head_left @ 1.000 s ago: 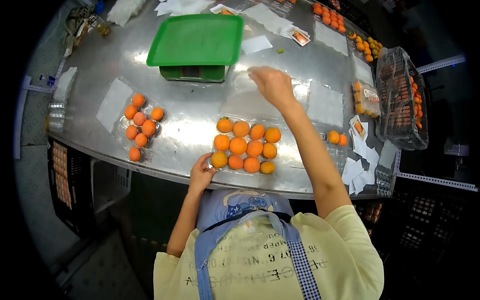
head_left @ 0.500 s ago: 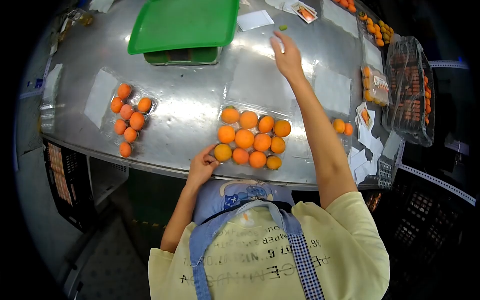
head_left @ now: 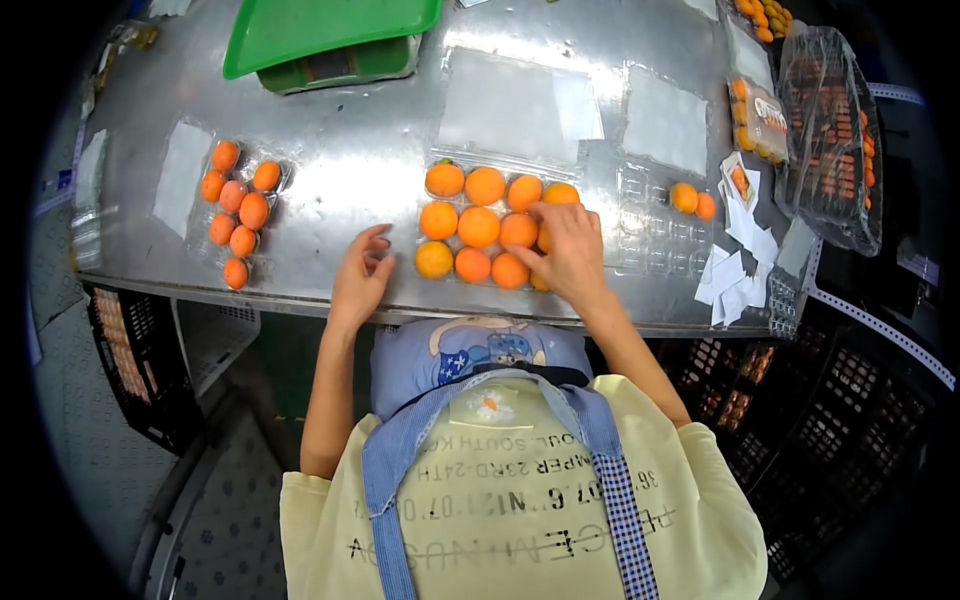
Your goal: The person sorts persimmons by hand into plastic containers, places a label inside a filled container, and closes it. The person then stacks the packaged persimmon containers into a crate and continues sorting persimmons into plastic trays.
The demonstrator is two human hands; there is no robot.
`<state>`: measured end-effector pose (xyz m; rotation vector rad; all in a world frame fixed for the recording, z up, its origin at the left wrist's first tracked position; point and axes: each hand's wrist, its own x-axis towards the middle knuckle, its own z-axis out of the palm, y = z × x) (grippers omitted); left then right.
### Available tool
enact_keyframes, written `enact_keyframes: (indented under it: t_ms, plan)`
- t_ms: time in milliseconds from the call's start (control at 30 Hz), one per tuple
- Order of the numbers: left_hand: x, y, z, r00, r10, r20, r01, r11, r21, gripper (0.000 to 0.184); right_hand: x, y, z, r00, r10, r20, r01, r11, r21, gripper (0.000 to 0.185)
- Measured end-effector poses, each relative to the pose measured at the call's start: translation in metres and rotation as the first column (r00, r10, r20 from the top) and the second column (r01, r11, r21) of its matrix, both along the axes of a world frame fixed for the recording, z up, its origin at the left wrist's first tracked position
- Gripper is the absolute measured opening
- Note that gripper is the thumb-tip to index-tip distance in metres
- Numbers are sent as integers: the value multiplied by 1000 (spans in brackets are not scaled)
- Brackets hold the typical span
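Note:
Small oranges (head_left: 478,227) fill an open clear plastic box in front of me, in rows. My right hand (head_left: 572,252) is over the box's right-hand column, thumb and fingers curled round an orange (head_left: 545,238) that they partly cover. Just left of the box, my left hand (head_left: 362,278) hovers by the table's front edge with its fingers apart and nothing in them. The box's raised clear lid (head_left: 500,100) lies back on the table behind the fruit, with a white sheet in it.
A green tray (head_left: 330,30) rests on a box at the back. More oranges (head_left: 232,195) sit in a clear box at left. At right are an open box with two oranges (head_left: 684,198), paper slips (head_left: 728,285), a closed orange pack (head_left: 760,120) and a black crate (head_left: 828,140).
My right hand has come back from the far part of the table to the oranges. My left hand has let go of the box's corner and shifted left. The view has tilted slightly.

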<state>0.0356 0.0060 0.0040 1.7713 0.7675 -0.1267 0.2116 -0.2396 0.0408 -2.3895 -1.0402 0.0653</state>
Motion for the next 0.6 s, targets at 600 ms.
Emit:
enact_keyframes:
  t_ms: [600]
  plan:
    - [-29, -33, 3, 983, 152, 102, -140, 984, -110, 31, -20, -14, -2, 993, -58, 98, 64, 997, -50, 49]
